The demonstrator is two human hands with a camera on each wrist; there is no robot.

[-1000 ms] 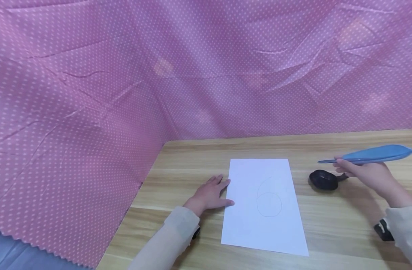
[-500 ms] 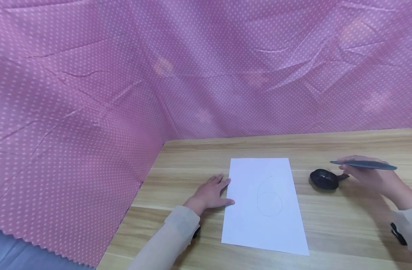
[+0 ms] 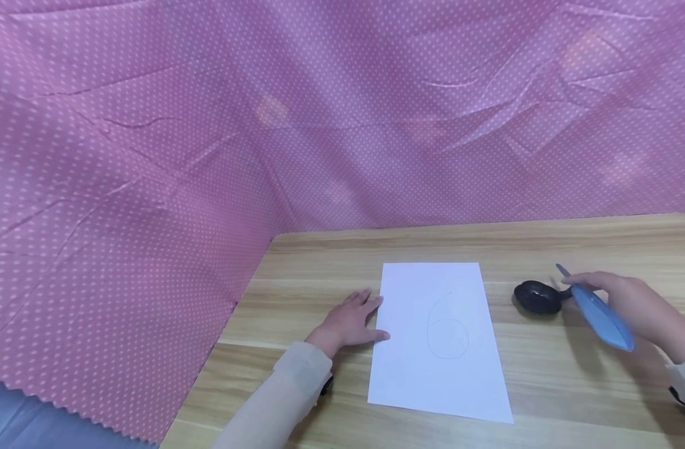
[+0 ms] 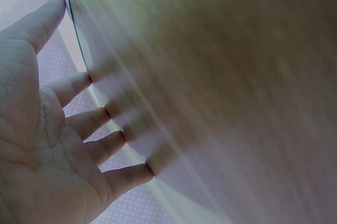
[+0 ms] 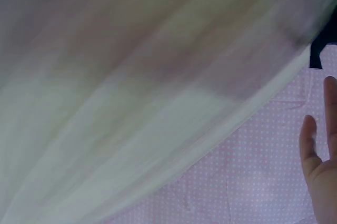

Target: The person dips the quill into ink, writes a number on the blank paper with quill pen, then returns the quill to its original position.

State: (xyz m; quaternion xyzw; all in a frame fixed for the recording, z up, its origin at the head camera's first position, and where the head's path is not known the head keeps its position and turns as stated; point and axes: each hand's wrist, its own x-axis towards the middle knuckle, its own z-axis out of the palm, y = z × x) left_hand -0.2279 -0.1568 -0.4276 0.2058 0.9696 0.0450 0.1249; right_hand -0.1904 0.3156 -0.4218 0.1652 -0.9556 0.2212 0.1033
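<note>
In the head view a white sheet of paper [image 3: 412, 380], bearing a thin drawn figure like a 6, lies on the table. My left hand [image 3: 350, 324] rests with spread fingers at its left edge, thumb and index fingertip on the sheet. The same left hand [image 4: 47, 124] touches the surface with its fingertips in its wrist view. To the right, my right hand [image 3: 636, 305] holds a blue feather pen [image 3: 603, 318], thin tip toward the back. Part of my right hand [image 5: 326, 166] shows in its wrist view, where the pen is not visible.
Just left of the pen lies a black rounded thing [image 3: 537, 297] with a short stem, perhaps a pen stand. The wooden table [image 3: 297, 274] meets a pink dotted cloth [image 3: 342, 112] behind and on the left.
The feather pen has swung round in my right hand; its wide end now points toward the front instead of right. The left hand has stayed in place.
</note>
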